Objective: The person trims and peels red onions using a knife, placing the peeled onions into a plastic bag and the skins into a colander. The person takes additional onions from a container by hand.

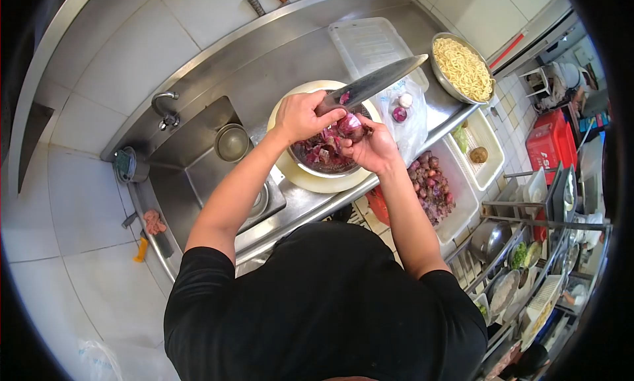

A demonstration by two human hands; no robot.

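Note:
My left hand [300, 119] is closed round the handle of a broad kitchen knife [383, 78], its blade pointing up and to the right. Close beside it, my right hand [378, 148] grips a red onion [350, 126], fingers wrapped about it. Knife and onion are next to each other; whether the edge touches the onion I cannot tell. Beneath both hands sits a metal bowl [323, 172] with purple onion skins [318, 151] in it. The bowl stands on a round pale board [285, 166]. A peeled purple onion [399, 114] lies on a plastic bag [413, 133] to the right.
A sink [188, 160] with a faucet [168, 110] is at the left. Noodles fill a steel bowl [435, 67] at the far right of the counter. Below the counter edge, a white crate [467, 199] holds many red onions. A shelf rack [555, 224] stands at right.

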